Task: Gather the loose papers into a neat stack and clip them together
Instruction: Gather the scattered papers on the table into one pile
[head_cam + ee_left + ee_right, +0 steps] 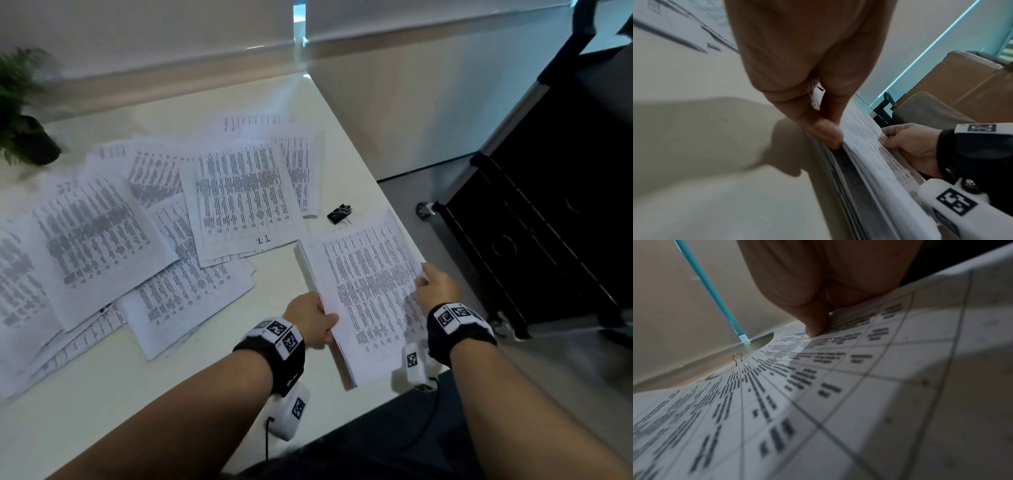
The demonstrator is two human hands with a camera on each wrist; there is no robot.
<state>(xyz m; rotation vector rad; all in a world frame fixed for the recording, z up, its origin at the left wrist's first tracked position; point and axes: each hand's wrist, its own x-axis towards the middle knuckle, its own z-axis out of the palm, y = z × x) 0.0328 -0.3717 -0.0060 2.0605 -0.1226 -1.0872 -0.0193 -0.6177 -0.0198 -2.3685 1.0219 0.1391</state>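
Your hands, left hand and right hand, pinch a partial stack, while loose papers and the binder clip wait on the surface.

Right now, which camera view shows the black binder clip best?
The head view: the binder clip lies whole on the table beyond the held stack. The right wrist view shows only its wire handle; the left wrist view, a dark speck.
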